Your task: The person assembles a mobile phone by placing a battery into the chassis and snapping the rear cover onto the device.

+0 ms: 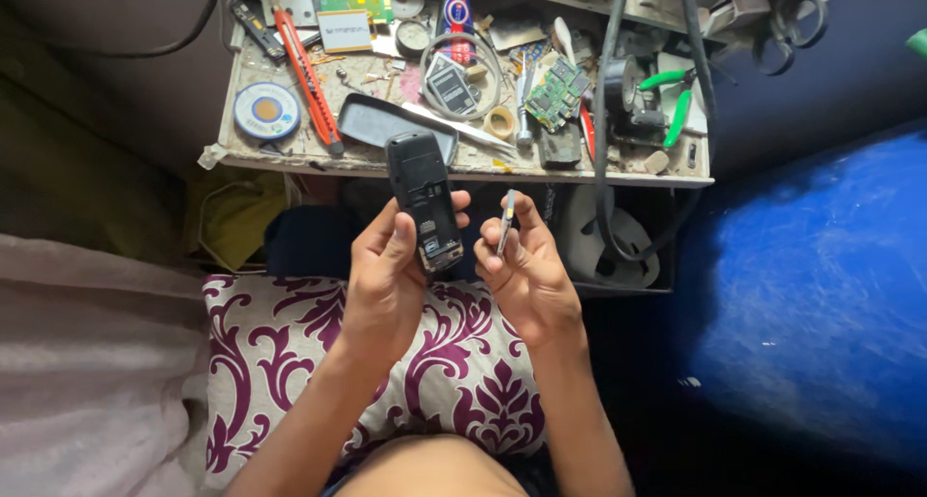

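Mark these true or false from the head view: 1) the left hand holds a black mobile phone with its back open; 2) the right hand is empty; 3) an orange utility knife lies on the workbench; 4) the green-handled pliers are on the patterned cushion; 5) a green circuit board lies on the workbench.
1) True. The left hand grips the black mobile phone, back cover off.
2) False. The right hand pinches a small thin flat part between its fingertips; what it is cannot be told.
3) True. The orange utility knife lies on the workbench, left side.
4) False. The green-handled pliers lie on the workbench's right side, not on the patterned cushion.
5) True. The green circuit board lies near the middle.
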